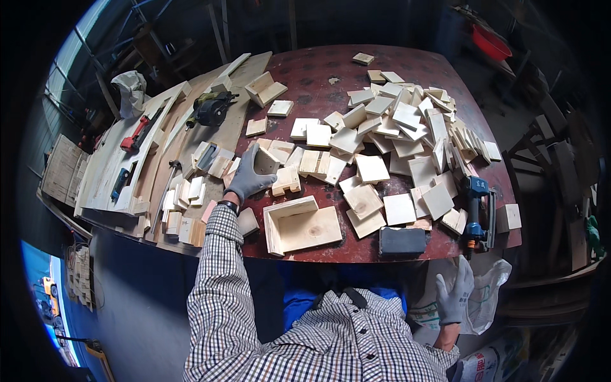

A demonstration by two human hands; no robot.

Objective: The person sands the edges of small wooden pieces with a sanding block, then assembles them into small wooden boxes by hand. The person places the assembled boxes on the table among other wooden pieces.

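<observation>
My left hand [249, 177], in a grey glove, reaches over the near left part of the red-brown table. Its thumb and fingers curve around a small wooden block [266, 162] among other offcuts. My right hand [454, 294], gloved too, hangs beyond the table's near edge, fingers apart and nothing in it. In front of me lies an L-shaped piece of two joined boards [310, 227]. A blue nail gun [477, 213] stands near the right corner, and a dark grey block [402, 241] lies at the near edge.
A heap of square wooden pieces [407, 121] covers the table's middle and right. Long boards [181, 137] at left carry a dark power tool [213, 108] and a red tool [135, 134]. A white sack [487, 290] hangs below the right corner. A red basin [491, 42] is far right.
</observation>
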